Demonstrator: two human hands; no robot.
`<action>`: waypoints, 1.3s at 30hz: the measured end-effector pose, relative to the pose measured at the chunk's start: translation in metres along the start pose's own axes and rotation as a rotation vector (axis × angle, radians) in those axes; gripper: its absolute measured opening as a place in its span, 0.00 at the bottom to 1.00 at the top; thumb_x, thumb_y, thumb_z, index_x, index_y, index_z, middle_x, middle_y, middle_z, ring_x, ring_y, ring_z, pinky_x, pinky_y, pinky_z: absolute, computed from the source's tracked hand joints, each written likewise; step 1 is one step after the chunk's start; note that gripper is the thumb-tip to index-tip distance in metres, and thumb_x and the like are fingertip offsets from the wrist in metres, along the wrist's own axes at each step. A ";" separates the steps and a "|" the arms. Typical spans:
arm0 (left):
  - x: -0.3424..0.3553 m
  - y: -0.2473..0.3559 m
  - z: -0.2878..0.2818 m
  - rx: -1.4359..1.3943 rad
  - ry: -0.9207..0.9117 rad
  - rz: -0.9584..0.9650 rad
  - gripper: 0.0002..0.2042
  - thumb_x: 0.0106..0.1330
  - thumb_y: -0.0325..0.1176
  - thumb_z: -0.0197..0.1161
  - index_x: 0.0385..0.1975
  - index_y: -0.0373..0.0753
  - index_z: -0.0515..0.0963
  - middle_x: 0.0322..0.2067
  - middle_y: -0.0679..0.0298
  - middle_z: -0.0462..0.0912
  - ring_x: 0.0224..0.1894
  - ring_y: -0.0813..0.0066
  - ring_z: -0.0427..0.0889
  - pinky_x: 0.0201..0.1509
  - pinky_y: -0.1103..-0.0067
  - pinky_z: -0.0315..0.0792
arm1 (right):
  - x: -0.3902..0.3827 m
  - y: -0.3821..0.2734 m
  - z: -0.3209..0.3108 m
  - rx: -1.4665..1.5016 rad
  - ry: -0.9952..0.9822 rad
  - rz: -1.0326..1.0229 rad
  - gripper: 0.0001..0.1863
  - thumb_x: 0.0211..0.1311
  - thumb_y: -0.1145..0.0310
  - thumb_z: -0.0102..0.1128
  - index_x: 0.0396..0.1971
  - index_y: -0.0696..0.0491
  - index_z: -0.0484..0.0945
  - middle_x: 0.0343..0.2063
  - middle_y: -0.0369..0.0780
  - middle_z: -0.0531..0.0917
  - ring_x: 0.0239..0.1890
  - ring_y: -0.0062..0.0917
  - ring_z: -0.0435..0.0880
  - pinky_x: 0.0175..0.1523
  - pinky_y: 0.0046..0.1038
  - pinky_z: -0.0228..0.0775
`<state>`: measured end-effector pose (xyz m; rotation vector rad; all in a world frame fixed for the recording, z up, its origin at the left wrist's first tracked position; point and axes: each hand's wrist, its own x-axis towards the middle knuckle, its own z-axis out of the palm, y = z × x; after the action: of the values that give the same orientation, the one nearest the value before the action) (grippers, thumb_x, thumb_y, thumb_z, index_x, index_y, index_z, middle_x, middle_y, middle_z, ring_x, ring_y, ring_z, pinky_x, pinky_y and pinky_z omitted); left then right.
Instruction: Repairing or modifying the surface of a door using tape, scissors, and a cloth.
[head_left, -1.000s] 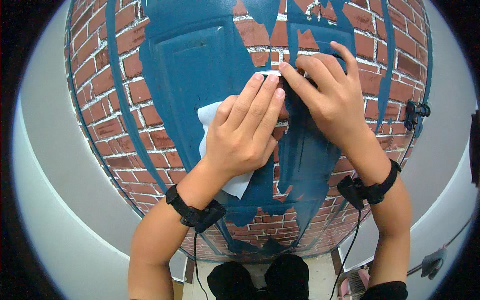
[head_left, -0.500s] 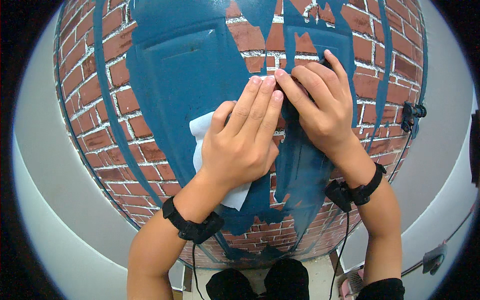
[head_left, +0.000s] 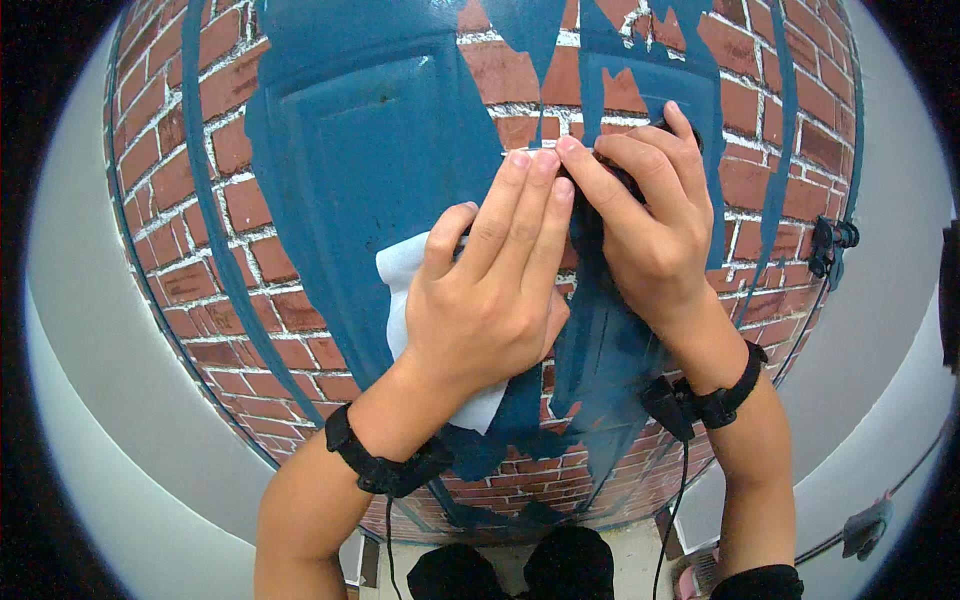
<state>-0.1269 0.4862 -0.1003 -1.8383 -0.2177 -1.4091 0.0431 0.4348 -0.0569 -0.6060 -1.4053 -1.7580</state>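
In front of me is a blue panelled surface, partly covered by a torn brick-patterned covering. My left hand presses its long fingers against the surface, near a thin white edge at the fingertips. A white sheet is caught beneath this hand and sticks out past its little-finger side and below the palm. Just right of those fingertips, my right hand is bent round a black object, mostly hidden by the fingers. Its index fingertip touches down beside the white edge.
Ragged brick-patterned strips remain on both sides. A black clamp-like fitting sits at the right edge. Cables hang from the black wrist straps on both arms. At lower right is a grey cloth-like thing on a rod.
Both hands have shifted slightly rightward in the picture, keeping nearly the same pose. The lower part of the white sheet shows a little less below the left palm.
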 end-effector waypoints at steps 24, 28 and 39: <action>0.001 0.002 0.000 0.000 0.011 -0.026 0.27 0.56 0.30 0.55 0.59 0.28 0.74 0.64 0.48 0.72 0.68 0.60 0.71 0.63 0.68 0.60 | 0.003 -0.003 0.003 0.046 0.001 0.030 0.16 0.51 0.69 0.61 0.41 0.52 0.85 0.32 0.35 0.78 0.41 0.29 0.77 0.64 0.53 0.66; 0.001 0.002 -0.001 0.014 -0.001 -0.035 0.27 0.55 0.30 0.56 0.58 0.28 0.74 0.63 0.48 0.73 0.67 0.60 0.71 0.64 0.68 0.60 | 0.003 -0.004 0.003 0.056 0.010 0.047 0.16 0.51 0.69 0.61 0.41 0.52 0.86 0.32 0.35 0.78 0.42 0.29 0.77 0.65 0.54 0.65; 0.000 0.002 0.000 -0.014 0.004 -0.003 0.26 0.55 0.31 0.56 0.56 0.28 0.76 0.61 0.48 0.75 0.67 0.60 0.72 0.65 0.65 0.60 | 0.002 -0.006 0.001 0.049 -0.007 0.066 0.16 0.51 0.70 0.61 0.41 0.53 0.86 0.32 0.35 0.77 0.42 0.29 0.78 0.65 0.54 0.65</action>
<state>-0.1255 0.4848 -0.1009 -1.8477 -0.2092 -1.4194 0.0375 0.4356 -0.0586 -0.6257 -1.4136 -1.6664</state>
